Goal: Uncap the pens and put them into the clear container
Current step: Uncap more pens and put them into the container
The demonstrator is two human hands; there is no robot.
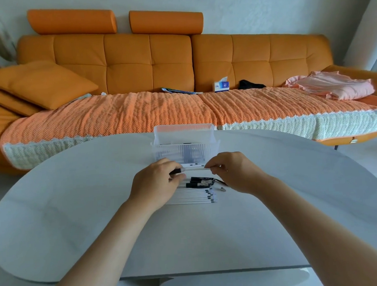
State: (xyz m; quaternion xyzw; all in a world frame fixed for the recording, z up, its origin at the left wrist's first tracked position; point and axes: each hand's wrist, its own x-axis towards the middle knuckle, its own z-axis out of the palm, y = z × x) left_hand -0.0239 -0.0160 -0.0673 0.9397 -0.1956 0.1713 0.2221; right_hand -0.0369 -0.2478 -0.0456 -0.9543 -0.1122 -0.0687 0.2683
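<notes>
Nothing can be read for certain. At about one o'clock, the tissue box [220, 85] on the sofa [148, 61] bears a blue label, possibly lettered, too blurred to read.

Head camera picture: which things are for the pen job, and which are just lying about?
For the job: pen gripped by the left hand and right hand; row of white pens; loose black caps; clear container.

Just lying about, on the sofa: tissue box; pink cloth; magazine; cushion.

Soft even daylight, faint shadows, wide-angle bending at edges
</notes>
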